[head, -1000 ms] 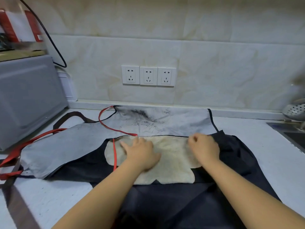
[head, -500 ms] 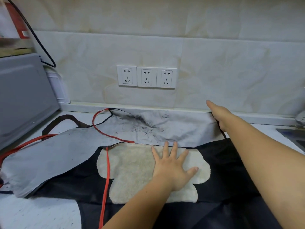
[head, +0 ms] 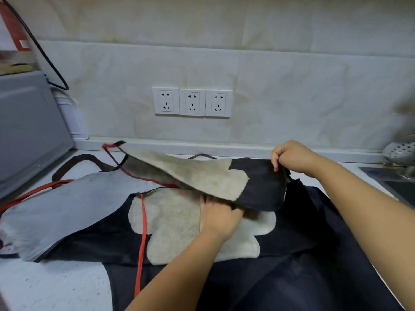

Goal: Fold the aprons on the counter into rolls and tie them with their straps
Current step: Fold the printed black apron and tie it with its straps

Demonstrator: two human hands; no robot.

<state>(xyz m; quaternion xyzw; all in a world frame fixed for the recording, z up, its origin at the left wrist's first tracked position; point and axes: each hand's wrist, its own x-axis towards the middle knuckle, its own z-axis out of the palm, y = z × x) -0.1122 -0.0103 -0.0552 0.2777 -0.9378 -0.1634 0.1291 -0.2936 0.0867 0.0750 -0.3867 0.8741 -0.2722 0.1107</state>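
**Head cam: flap coming over, crease held by the left hand**

Head view has the dark apron (head: 298,223) spread across the worktop (head: 56,286), its bottom end running toward the camera and its top toward the wall sockets (head: 192,102). The right hand (head: 292,157), below and right of the sockets, has its grip pinched on the edge of the lifted flap (head: 258,187), which shows a fleece patch (head: 202,173) on the side facing up. The left hand (head: 219,215) sits nearly straight below the sockets, closer to the camera, fingers tucked under that flap and pressing on the other fleece patch (head: 175,221); can't see if they're spread or curled.

What matters, I'd say: the fold line runs left-right, parallel to the socket row, and the right hand has the free edge on the wall side of it. So the flap needs to travel toward the camera, over the left hand. The red strap (head: 142,232) lies across the fleece left of that hand and could get trapped. A grey apron (head: 67,205) lies further left.
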